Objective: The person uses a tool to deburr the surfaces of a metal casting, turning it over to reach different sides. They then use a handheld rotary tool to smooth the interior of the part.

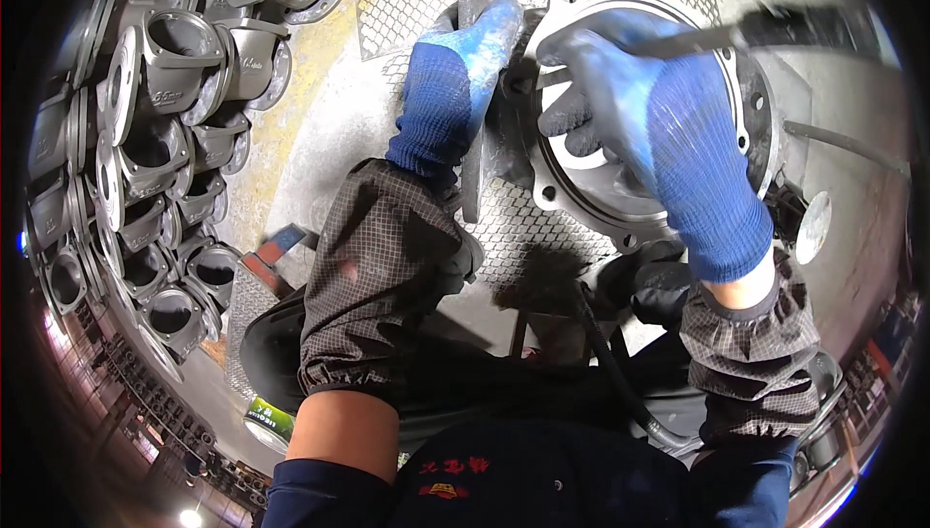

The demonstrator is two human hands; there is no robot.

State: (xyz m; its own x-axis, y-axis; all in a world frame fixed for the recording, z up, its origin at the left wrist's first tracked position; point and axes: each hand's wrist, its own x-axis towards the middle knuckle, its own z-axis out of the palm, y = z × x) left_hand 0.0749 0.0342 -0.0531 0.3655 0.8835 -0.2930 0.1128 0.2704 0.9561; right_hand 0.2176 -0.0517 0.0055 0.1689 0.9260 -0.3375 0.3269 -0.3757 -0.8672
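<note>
A grey metal flanged casting (620,206) lies in front of me on the bench, its round, bolt-holed rim facing up. My left hand (453,68), in a blue knit-cuffed glove, is closed around a narrow flange seen edge-on (473,165) at the casting's left. Over the round opening, my right hand (630,92), gloved the same way, is closed on a long tool with a grey shaft (690,42). The tool's dark, thick end (809,28) sticks out to the right, blurred, so its kind is unclear. A thin tip shows left of my fingers.
Grey flanged pipe castings (174,92) are stacked high on the left. Metal mesh (542,223) covers part of the bench. A red and blue tool (274,255) lies by my left forearm; a dark hose (620,383) runs near my lap. A green can (270,419) stands lower left.
</note>
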